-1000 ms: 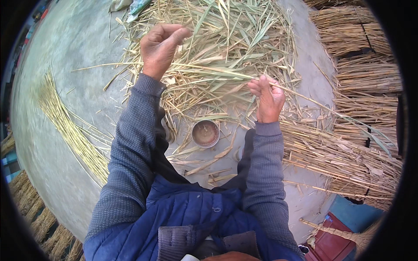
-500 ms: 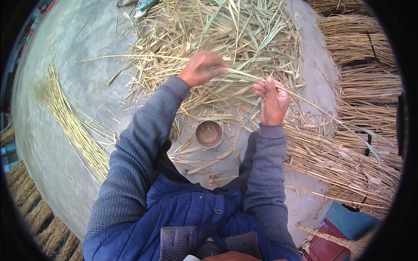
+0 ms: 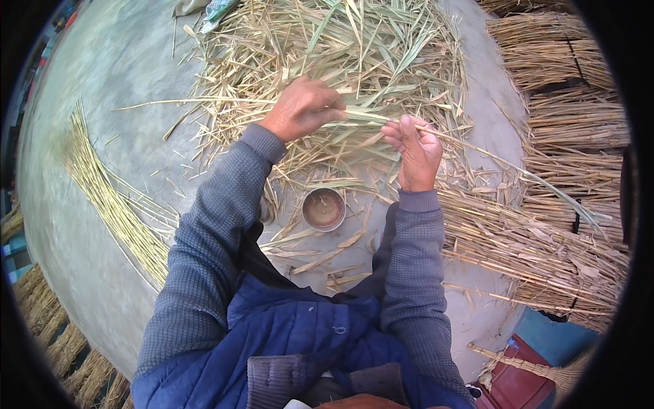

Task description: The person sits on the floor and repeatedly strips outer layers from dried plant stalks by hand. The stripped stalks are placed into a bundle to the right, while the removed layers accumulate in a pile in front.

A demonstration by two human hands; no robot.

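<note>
A long dry reed stalk (image 3: pixel 477 148) stretches across in front of me, its thin tip out to the left and a leafy end to the right. My left hand (image 3: pixel 304 109) is closed around it, with a pale strip of leaf at its fingers. Further right, my right hand (image 3: pixel 416 150) pinches the same stalk between thumb and fingers. Below both hands lies a big heap of stripped dry leaves (image 3: pixel 272 54), some of them still greenish. A round metal bowl (image 3: pixel 323 209) with brownish contents stands on the floor between my legs.
Peeled, yellowish stalks (image 3: pixel 119 201) lie in a sheaf at the left. Unpeeled stalks (image 3: pixel 531 245) are piled at the right, beside tied bundles (image 3: pixel 579 123). Near the lower right are a dark red box-like object (image 3: pixel 518 382) and a straw bundle (image 3: pixel 538 368).
Both hands have shifted slightly left with the stalk, staying closed on it. The whole view has also moved a little.
</note>
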